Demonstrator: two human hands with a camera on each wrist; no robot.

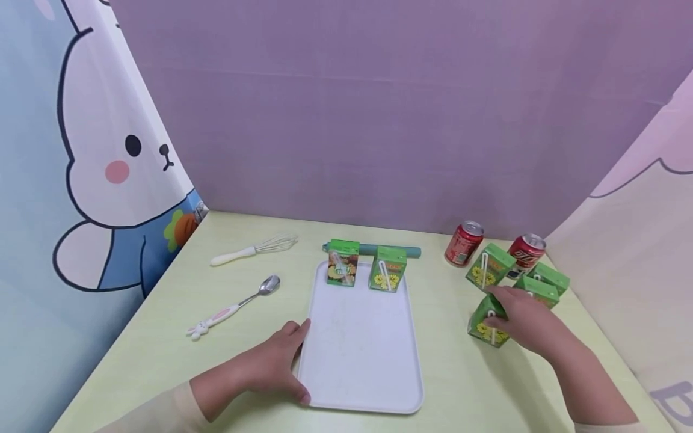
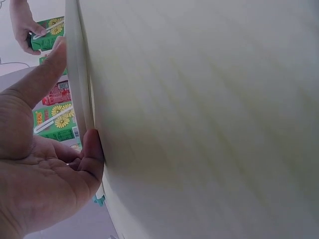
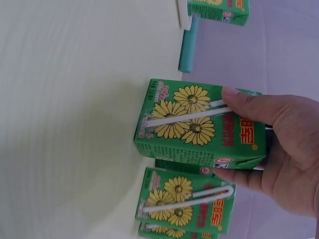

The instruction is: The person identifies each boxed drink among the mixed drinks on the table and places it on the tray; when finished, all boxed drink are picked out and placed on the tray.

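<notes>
A green drink carton with yellow flowers and an attached straw is in my right hand. In the right wrist view, the thumb lies on the front of this carton and the fingers go round behind it. My left hand rests against the left edge of the white tray, thumb spread towards the near corner. The left wrist view shows its thumb and fingertips touching the rim. Two cartons, one with a brown front and one with flowers, stand at the tray's far end.
Several more green cartons stand beyond my right hand, beside two red cans. A teal stick lies behind the tray. To the left are a whisk and a rabbit-handled spoon.
</notes>
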